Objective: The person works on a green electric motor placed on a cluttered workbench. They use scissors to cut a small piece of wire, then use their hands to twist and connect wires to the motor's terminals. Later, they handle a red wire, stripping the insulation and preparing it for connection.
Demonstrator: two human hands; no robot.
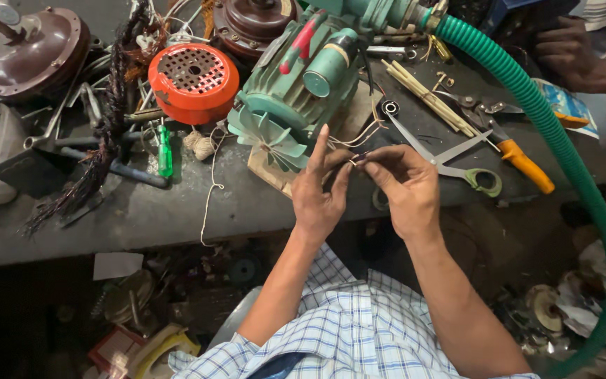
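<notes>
- Copper-coloured thin wire ends sit pinched between both hands just in front of the green motor, a little toward the viewer from its pale fan blades.
- Left hand has thumb and middle fingers closed on the wire tips, forefinger sticking straight up toward the motor.
- Right hand is curled shut on the same tips from the other side, fingertips meeting the left's.
- By the look of it, the step in hand is twisting or joining the leads that run out of the motor; the next move would call for a steady pinch and small turns, without tugging the leads.
- Right of the motor lie scissors with green handles, close to the right hand, and beyond them orange-handled pliers; a green ribbed hose curves past.
- Left of the motor stand an orange vented cover and a green screwdriver.
- Bench edge runs just beneath the wrists; little bare bench is left in front of the motor, so free room lies mostly toward the viewer.
</notes>
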